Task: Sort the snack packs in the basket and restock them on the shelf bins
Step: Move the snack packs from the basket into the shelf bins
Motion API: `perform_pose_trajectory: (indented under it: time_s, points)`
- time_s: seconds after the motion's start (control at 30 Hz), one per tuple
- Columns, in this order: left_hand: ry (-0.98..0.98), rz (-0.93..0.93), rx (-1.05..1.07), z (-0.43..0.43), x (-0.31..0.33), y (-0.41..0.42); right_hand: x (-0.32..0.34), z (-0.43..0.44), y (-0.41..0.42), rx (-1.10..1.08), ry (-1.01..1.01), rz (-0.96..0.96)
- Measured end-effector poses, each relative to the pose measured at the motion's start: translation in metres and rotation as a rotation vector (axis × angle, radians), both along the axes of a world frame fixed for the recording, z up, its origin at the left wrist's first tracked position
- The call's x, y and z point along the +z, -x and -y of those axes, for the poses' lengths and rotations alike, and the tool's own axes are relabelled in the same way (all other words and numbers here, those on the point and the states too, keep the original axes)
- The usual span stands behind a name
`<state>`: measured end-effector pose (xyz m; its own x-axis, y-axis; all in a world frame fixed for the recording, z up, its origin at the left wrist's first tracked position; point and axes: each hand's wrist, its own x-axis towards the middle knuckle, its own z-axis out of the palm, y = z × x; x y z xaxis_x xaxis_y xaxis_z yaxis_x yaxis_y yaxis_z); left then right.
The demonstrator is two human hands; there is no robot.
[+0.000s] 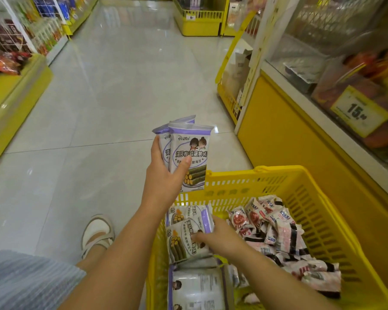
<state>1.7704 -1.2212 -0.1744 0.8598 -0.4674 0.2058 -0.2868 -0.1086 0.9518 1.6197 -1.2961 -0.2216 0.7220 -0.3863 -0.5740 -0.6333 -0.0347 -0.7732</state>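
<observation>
My left hand (166, 173) grips two purple-and-white seaweed roll packs (189, 151) upright above the far rim of the yellow basket (318, 220). Down inside the basket, my right hand (220, 237) pinches another purple-and-white pack (184, 240) lying on a stack of the same kind along the left side. More of these packs (197, 289) lie nearer to me. A heap of small pink-and-white snack packs (278, 233) fills the basket's right half.
A yellow shelf unit with clear bins (323, 63) and a 15 price tag (358, 110) runs along the right. Yellow display shelves (14, 90) line the left. Tiled aisle floor (121, 86) stretches ahead. My sandalled foot (96, 233) stands left of the basket.
</observation>
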Motion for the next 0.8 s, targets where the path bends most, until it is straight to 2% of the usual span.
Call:
perform_pose_trajectory:
  time_s: [0.13,0.3,0.63,0.73,0.8]
  points:
    - [0.069,0.035,0.006,0.002,0.027,0.007,0.058,0.028,0.016,-0.014,0.109,0.087]
    - [0.23,0.097,-0.029,0.013,0.082,0.031,0.157,0.058,0.058,-0.167,0.24,0.22]
    - [0.472,0.238,-0.22,0.054,0.23,0.135,0.34,0.047,0.177,-0.351,0.961,0.525]
    - [0.519,0.304,-0.265,0.061,0.274,0.171,0.381,0.035,0.212,-0.457,1.097,0.609]
    - [0.552,0.355,-0.283,0.065,0.299,0.193,0.406,0.026,0.234,-0.512,1.216,0.599]
